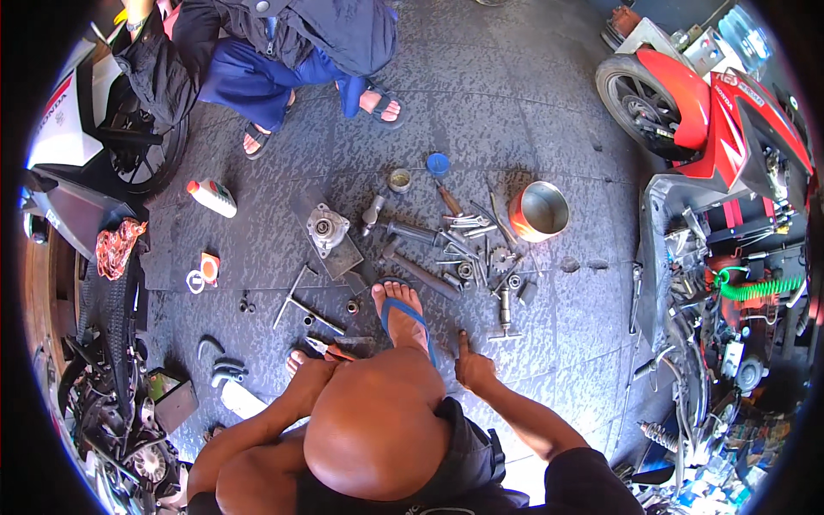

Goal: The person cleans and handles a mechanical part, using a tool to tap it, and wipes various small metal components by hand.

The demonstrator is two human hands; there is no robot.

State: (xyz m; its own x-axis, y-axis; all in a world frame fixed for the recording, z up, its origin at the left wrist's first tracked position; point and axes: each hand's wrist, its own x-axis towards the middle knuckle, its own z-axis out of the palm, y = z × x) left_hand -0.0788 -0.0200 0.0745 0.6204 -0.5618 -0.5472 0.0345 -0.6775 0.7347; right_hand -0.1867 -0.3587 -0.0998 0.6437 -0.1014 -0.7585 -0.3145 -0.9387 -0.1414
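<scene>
Dark floor [575, 322] lies beneath the right hand [475, 371], one finger outstretched, the others curled; whether the left hand [314, 378] pinches the pliers [332, 349] at its fingers, I cannot tell. Beyond the right fingers lie a T-bar [505, 319], then a tin [521, 225].

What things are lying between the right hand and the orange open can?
In the head view, a T-shaped tool, a short dark cylinder, a round metal ring and a toothed disc lie between the right hand and the can.

Tool hdl [343, 353] is orng, sandal [404, 309] blue, tin [520, 225] orng-red.
</scene>
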